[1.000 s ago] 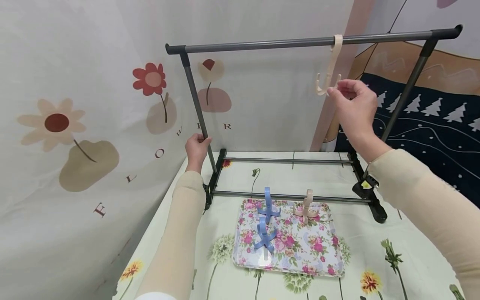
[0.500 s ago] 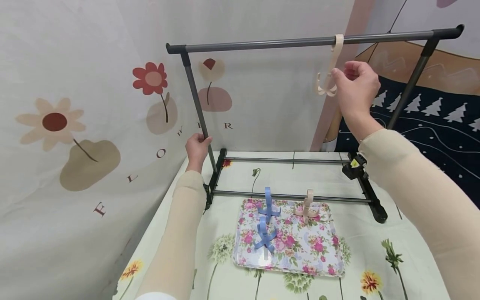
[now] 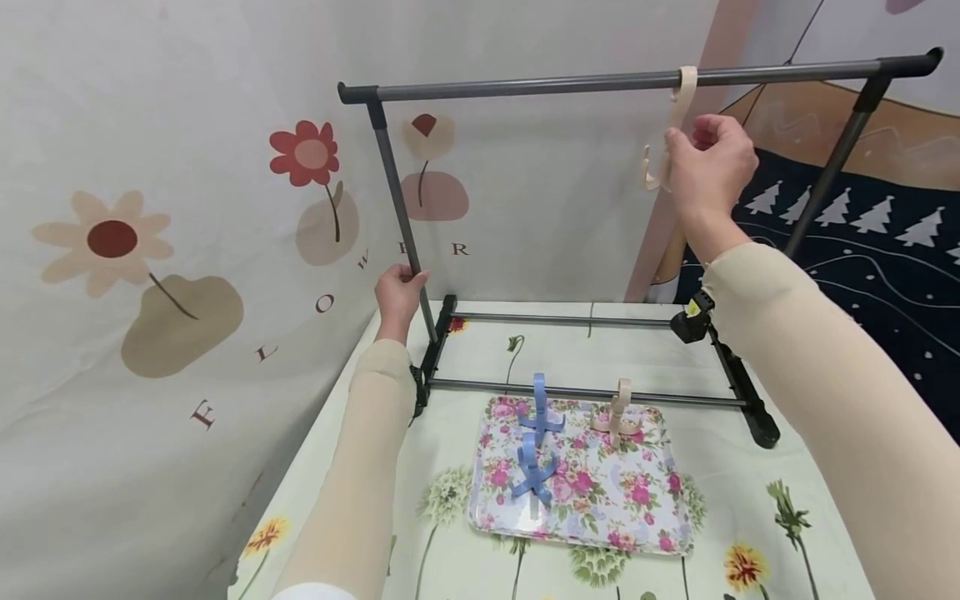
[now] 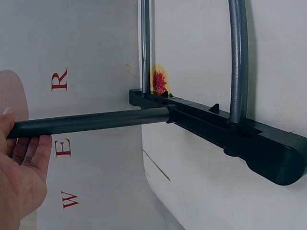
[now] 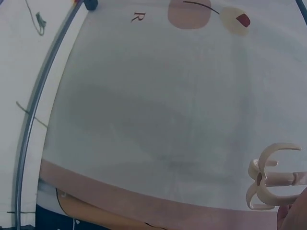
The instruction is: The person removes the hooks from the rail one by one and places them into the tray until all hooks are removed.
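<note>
My left hand (image 3: pixel 400 293) grips the rack's left upright pole (image 3: pixel 401 204). In the left wrist view the thumb lies over the pole (image 4: pixel 91 122) and the fingers pass beneath it. A cream hook (image 3: pixel 686 79) hangs from the rack's grey top bar (image 3: pixel 525 87). My right hand (image 3: pixel 711 171) is at the lower part of this hook, thumb and index finger bent and partly covering its stem and prongs. In the right wrist view the hook's curved prongs (image 5: pixel 264 179) show, with the thumb (image 5: pixel 295 215) close beside one. Whether the fingers pinch the hook is hidden.
On the table (image 3: pixel 345 500) lies a floral tray (image 3: pixel 600 508) bearing two blue hooks (image 3: pixel 532 479) and a cream hook (image 3: pixel 619 408). The rack's black right foot (image 3: pixel 750 408) and lower bars (image 3: pixel 652 397) stand behind it. A printed cloth (image 3: pixel 187 125) hangs behind.
My right hand has gone up from the hook's prongs towards its stem, and the right forearm has swung left. The left hand stays on the pole. The view has shifted slightly.
</note>
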A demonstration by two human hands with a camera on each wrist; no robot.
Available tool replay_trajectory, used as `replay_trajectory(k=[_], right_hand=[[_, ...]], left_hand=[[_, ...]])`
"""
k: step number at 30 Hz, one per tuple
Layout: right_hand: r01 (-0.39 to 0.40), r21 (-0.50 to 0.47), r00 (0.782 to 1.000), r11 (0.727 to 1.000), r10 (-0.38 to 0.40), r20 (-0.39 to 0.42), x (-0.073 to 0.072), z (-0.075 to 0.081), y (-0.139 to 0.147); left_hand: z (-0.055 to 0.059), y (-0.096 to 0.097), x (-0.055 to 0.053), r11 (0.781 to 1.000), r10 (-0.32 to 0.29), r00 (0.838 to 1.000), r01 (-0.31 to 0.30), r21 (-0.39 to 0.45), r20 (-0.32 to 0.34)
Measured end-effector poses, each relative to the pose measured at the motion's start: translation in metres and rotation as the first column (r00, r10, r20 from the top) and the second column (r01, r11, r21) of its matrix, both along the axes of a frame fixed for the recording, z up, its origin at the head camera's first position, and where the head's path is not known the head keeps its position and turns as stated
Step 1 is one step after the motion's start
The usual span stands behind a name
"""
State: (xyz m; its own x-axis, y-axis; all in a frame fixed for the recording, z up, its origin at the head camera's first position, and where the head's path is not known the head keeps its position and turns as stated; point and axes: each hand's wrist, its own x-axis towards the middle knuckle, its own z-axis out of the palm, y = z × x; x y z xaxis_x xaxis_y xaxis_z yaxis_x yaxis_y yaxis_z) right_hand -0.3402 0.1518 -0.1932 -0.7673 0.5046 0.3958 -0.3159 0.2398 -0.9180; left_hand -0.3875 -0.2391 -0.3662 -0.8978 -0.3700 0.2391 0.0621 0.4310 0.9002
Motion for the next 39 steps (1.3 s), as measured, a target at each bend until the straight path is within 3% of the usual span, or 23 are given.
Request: replay_trajectory(k=[16, 23, 39], right_hand=[[0.05, 0.06, 0.999, 0.997, -0.051, 0.016, -0.011, 0.0, -0.01], [0.063, 0.039, 0.998, 0.997, -0.064, 0.028, -0.012, 0.0, -0.008], [0.082, 0.092, 0.996, 0.992, -0.084, 0.016, -0.011, -0.003, -0.005]], left_hand=[[-0.001, 0.002, 0.001, 1.0, -0.005, 1.0, 0.005, 0.013, 0.008], [-0.002, 0.004, 0.001, 1.0, -0.009, 1.0, 0.009, 0.018, -0.008], [-0.004, 0.004, -0.003, 1.0, 0.0, 1.0, 0.0, 0.023, -0.013]])
